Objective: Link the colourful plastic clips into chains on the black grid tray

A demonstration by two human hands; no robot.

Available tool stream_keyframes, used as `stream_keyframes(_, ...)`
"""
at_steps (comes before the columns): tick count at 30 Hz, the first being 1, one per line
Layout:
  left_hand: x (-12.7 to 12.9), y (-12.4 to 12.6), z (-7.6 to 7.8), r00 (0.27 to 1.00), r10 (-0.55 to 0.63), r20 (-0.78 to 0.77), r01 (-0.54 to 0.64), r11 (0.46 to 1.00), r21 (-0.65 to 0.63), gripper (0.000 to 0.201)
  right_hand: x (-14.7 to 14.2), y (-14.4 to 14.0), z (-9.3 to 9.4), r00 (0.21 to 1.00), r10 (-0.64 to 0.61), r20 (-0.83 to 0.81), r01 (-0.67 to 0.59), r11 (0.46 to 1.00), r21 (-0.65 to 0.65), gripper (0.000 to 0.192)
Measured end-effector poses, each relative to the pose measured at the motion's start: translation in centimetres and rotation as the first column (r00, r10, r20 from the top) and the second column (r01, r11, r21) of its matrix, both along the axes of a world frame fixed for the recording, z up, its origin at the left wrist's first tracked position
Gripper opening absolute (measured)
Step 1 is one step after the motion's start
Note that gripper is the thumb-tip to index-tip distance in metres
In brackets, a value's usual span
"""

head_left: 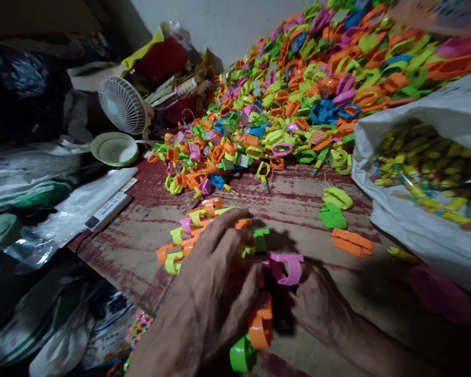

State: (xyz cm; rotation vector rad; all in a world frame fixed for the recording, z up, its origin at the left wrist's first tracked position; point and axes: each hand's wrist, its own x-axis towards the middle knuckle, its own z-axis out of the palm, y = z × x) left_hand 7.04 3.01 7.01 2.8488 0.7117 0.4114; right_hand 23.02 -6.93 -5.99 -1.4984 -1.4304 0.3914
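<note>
Neon plastic clips (298, 89) (pink, orange, green)

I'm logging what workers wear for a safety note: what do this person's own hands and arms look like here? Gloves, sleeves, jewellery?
Both hands are bare: no gloves on the left hand or the right hand. No rings, watch or bracelet show on the visible parts. The forearms are uncovered as far as the frame reaches, with no sleeve edge in view. The right forearm lies in shadow, so fine detail there is hard to tell.
</note>
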Motion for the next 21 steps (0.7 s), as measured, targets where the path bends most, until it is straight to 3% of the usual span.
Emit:
stream_keyframes(3, 0.2, 0.2, -0.1, 0.999, -0.034, -0.025, 0.034, 0.999, 0.003, 0.044, -0.2, 0.1, 0.5, 1.000, 0.019, 0.005, -0.019, 1.000, 0.003, 0.039)
stream_keyframes(7, 0.4, 0.5, -0.3, 0.992, -0.106, -0.068, 0.105, 0.994, -0.019, 0.033, -0.1, 0.1, 0.6, 0.999, 0.025, 0.036, -0.024, 0.999, -0.039, 0.036)
stream_keyframes(12, 0.4, 0.3, -0.3, 0.992, -0.107, -0.069, 0.103, 0.993, -0.053, 0.050, 0.0, 0.1, 0.3, 0.998, 0.057, -0.023, -0.058, 0.998, -0.037, 0.028)
stream_keyframes(15, 0.5, -0.1, 0.0, 0.992, -0.107, -0.070, 0.100, 0.991, -0.093, 0.053, -0.1, 0.1, 0.7, 0.999, 0.034, -0.004, -0.033, 0.999, 0.028, 0.030)
stream_keyframes(17, 0.5, -0.4, 0.3, 0.993, -0.096, -0.065, 0.087, 0.988, -0.127, 0.058, 0.0, 0.2, 1.1, 0.997, 0.072, 0.006, -0.072, 0.995, 0.061, 0.034)
stream_keyframes(21, 0.1, -0.4, 0.4, 0.996, -0.084, -0.033, 0.075, 0.974, -0.212, 0.062, 0.2, 0.3, 1.5, 0.984, 0.178, 0.010, -0.178, 0.984, -0.012, 0.037)
